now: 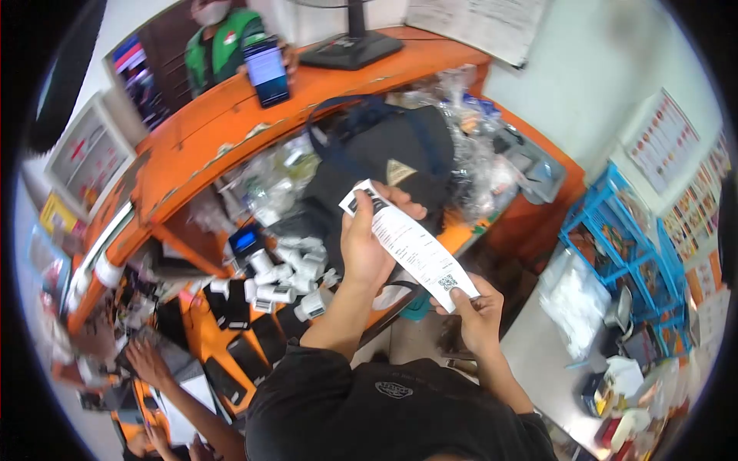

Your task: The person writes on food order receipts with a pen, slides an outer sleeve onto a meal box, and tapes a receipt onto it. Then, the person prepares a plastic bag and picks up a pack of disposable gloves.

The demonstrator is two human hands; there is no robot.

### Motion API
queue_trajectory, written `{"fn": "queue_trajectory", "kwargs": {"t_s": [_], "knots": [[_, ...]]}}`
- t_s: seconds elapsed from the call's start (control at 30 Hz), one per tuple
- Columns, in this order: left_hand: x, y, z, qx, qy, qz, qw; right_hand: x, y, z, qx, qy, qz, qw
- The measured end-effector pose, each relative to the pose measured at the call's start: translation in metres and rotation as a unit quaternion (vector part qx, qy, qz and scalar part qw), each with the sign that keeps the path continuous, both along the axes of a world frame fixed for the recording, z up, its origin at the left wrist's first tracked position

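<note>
Your two hands stretch a long printed paper slip [410,247] between them, its upper end over the near side of a black bag [377,157]. Your left hand [367,247] pinches that upper end, thumb on the print and fingers behind; your right hand [480,309] is closed on the lower end, thumb beside a black-and-white square code. Both grips are shut on the paper, with no visible gap.

Beyond the bag runs an orange counter [181,154], where a person in a green jacket [221,50] holds up a phone [267,73], its screen lit. Right of the bag are crumpled clear plastic [480,165] and, farther off, a blue rack [615,230]. Left of the bag and nearer you are jumbled white items [284,275] and a co-worker's hand [147,361]
</note>
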State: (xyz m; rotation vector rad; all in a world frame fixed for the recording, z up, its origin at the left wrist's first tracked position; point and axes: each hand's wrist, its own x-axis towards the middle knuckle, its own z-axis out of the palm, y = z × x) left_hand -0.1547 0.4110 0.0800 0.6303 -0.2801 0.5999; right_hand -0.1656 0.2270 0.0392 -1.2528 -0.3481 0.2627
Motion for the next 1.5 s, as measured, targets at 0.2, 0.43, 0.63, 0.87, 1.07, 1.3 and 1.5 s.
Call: {"fn": "queue_trajectory", "kwargs": {"t_s": [0.2,0.43,0.63,0.87,1.07,1.3,1.5], "knots": [[0.041,-0.056,-0.007,-0.091,0.0,-0.133,0.987,-0.001,-0.051,-0.018,0.022,-0.028,-0.133,0.99],[0.058,-0.155,-0.024,-0.163,-0.007,-0.274,0.948,-0.009,-0.139,-0.031,0.15,0.019,-0.188,0.97],[0.046,-0.291,-0.053,-0.139,-0.023,-0.324,0.935,-0.059,-0.298,-0.043,0.236,-0.057,-0.278,0.929],[-0.004,-0.513,-0.084,0.009,0.201,-0.359,0.912,-0.122,-0.475,-0.039,-0.348,-0.325,-0.444,0.759],[-0.022,-0.621,-0.14,0.131,0.257,-0.378,0.88,-0.157,-0.559,-0.13,-0.428,-0.144,-0.589,0.67],[0.011,-0.625,-0.139,0.234,0.21,-0.358,0.879,-0.199,-0.723,-0.283,-0.532,0.189,-0.675,0.475],[0.03,-0.595,-0.158,0.298,0.241,-0.331,0.862,-0.177,-0.77,-0.28,-0.743,0.18,-0.567,0.307]]}}
